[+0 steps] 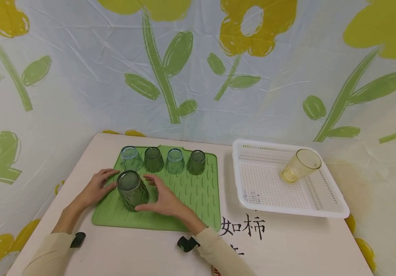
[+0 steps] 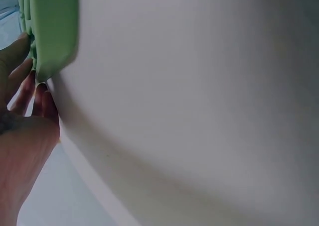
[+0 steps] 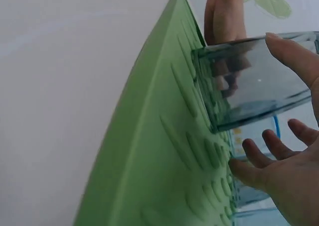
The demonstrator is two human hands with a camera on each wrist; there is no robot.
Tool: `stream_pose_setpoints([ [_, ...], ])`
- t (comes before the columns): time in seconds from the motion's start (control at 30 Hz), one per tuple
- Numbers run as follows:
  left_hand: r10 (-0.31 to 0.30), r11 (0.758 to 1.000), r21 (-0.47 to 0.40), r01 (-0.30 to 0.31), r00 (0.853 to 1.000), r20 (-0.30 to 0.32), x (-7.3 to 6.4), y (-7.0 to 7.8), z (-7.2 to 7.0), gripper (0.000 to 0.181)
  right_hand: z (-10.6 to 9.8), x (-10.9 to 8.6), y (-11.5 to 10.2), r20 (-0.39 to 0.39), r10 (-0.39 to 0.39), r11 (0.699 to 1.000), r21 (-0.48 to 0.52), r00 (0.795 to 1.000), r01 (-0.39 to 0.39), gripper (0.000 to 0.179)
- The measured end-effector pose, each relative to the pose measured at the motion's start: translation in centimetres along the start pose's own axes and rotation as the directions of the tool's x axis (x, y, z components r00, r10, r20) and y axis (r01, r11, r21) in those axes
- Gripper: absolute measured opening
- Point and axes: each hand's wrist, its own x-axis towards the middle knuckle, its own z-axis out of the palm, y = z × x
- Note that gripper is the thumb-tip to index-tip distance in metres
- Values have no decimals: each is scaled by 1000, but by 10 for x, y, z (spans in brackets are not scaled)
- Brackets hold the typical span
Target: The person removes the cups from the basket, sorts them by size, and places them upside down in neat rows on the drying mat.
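Note:
A tall dark green-tinted glass [image 1: 132, 191] stands upside down on the front left part of a ribbed green drying mat [image 1: 187, 203]. My right hand [image 1: 165, 197] is spread around its right side; in the right wrist view the thumb [image 3: 291, 52] lies at the glass wall while the other fingers are held off it. On the other side, my left hand [image 1: 98, 186] has loosely bent fingers at the mat's left edge, beside the glass. The left wrist view shows those fingertips [image 2: 42, 94] right at the mat's rim [image 2: 55, 32].
Several shorter upturned tumblers, blue-tinted [image 1: 175, 161] and dark green [image 1: 196, 163], line the back of the mat. To the right is a white plastic basket [image 1: 270, 184] with a yellow glass [image 1: 299, 166] leaning inside. Flowered cloth [image 1: 198, 76] hangs behind the table.

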Motion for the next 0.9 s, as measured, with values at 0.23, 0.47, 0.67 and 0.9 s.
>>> stream_pose_setpoints([
  [0.23,11,999,-41,-10,1000,21,-2,0,-2,42,-28,-17,-7,3,-33,998,-46,999,33,85],
  [0.47,68,996,-57,-67,998,11,-2,-5,-1,42,-60,-29,-15,-26,-34,995,-96,999,31,82],
  [0.67,93,994,-53,-93,996,3,-3,-5,-1,43,-87,-38,-23,-64,-93,987,-138,994,83,74],
  [0.9,60,997,-41,-59,998,27,-5,-3,-2,43,-117,-52,-30,-122,-96,971,-231,988,66,70],
])
